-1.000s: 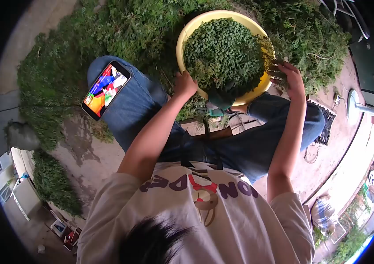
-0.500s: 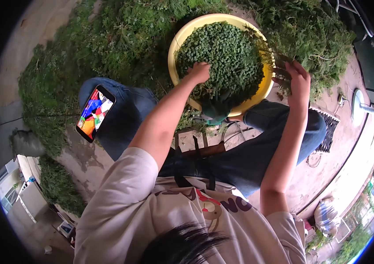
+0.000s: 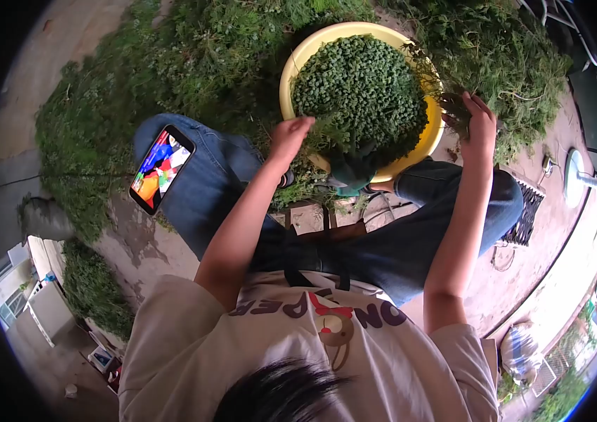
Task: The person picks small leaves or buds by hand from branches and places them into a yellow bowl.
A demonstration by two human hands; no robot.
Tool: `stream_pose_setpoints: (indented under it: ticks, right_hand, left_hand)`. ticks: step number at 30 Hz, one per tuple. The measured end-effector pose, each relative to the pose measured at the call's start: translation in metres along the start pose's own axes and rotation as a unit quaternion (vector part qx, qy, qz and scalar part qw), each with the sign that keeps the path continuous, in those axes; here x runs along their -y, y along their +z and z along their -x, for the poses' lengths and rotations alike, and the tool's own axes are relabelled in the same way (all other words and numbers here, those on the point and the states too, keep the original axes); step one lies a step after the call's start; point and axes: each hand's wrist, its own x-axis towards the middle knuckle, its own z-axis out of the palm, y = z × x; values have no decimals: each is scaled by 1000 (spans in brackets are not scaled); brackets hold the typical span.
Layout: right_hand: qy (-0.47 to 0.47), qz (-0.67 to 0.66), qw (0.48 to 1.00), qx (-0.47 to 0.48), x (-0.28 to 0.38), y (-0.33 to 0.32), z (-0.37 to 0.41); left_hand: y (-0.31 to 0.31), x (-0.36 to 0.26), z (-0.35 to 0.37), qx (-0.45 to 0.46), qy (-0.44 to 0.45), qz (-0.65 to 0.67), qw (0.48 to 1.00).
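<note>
Spill risk: round yellow plastic basin (image 3: 286,90), heaped with small green berries (image 3: 354,81).
Left hand (image 3: 288,142) closed at basin's left rim, can't tell if gripping anything. Right hand (image 3: 479,132) loosely grips dark-green leafy sprig (image 3: 455,112) by right rim; snagging it could drag berries out, or shed leaf bits in.
</note>
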Motion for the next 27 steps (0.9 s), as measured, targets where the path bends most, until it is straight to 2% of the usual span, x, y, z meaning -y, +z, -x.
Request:
stream_pose_setpoints:
  ticks: [1, 2, 3, 5, 6, 7, 8, 9, 11, 12, 14, 19, 22, 23, 25, 27]
  right_hand:
    - [-35, -5, 999, 40, -5, -3, 0]
    - [-70, -11, 994, 80, -10, -5, -1]
    - [-74, -12, 994, 83, -16, -6, -5]
    - [133, -185, 970, 88, -26, -5, -14]
    - [165, -197, 964, 71, -27, 0, -11]
    - [161, -197, 964, 72, -27, 3, -8]
    - [168, -219, 958, 73, -29, 4, -5]
    - [176, -239, 952, 74, -30, 2, -2]
    - [177, -254, 946, 94, -33, -5, -6]
    - [172, -257, 946, 96, -35, -8, -10]
    - [166, -262, 947, 83, -37, -16, -17]
    - [155, -335, 927, 60, -32, -29, -22]
    - [182, -422, 880, 122, -25, -43, -24]
    - [172, -424, 881, 121, -22, -51, -22]
    - [106, -450, 884, 75, 2, -69, -17]
    - [-50, -416, 906, 58, 16, -87, -7]
  left_hand:
    - [-1, 1, 2, 10, -64, -139, 988]
    - [2, 43, -12, -1, 29, -203, 979]
    - [8, 74, -14, -118, 196, -369, 901]
    - [13, 101, -27, -119, 237, -382, 885]
    - [12, 89, -26, -122, 240, -382, 884]
    - [11, 70, -22, -72, 127, -214, 966]
    - [10, 49, -13, -16, 7, -34, 999]
    - [6, 28, -2, -24, -8, 101, 995]
    - [-6, 5, 9, 26, -26, 281, 959]
    - [-11, -4, 12, 25, -22, 279, 960]
    - [-17, -18, 21, 62, 25, 363, 929]
    - [-16, -53, 40, 100, 62, 378, 918]
    - [-10, -69, 48, 159, 50, 380, 910]
    - [-2, -73, 45, 170, 44, 368, 913]
    - [25, -98, 29, 240, -28, 401, 884]
    - [62, -138, 7, 306, -10, 402, 863]
